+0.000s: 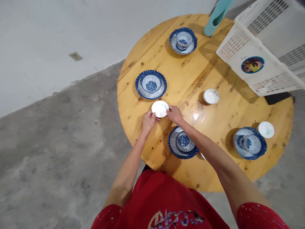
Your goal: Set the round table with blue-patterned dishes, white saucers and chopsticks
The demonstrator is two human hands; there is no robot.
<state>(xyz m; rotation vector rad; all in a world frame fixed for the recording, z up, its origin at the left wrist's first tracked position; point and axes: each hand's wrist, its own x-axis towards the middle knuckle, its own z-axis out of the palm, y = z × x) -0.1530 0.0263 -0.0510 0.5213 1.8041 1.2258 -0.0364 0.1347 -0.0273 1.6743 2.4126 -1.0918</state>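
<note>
Both of my hands grip a small white saucer [159,108] over the round wooden table [214,79]. My left hand [149,121] pinches its near left rim and my right hand [175,114] pinches its right rim. The saucer sits just in front of a blue patterned plate with a bowl on it [151,84]. A second blue plate and bowl set [183,142] lies close under my right forearm.
Two more blue plate and bowl sets stand at the far side [183,40] and near right [249,143]. Small white saucers lie at the middle [211,96] and right [266,129]. A white plastic crate [262,47] and a teal holder [215,17] stand at the back.
</note>
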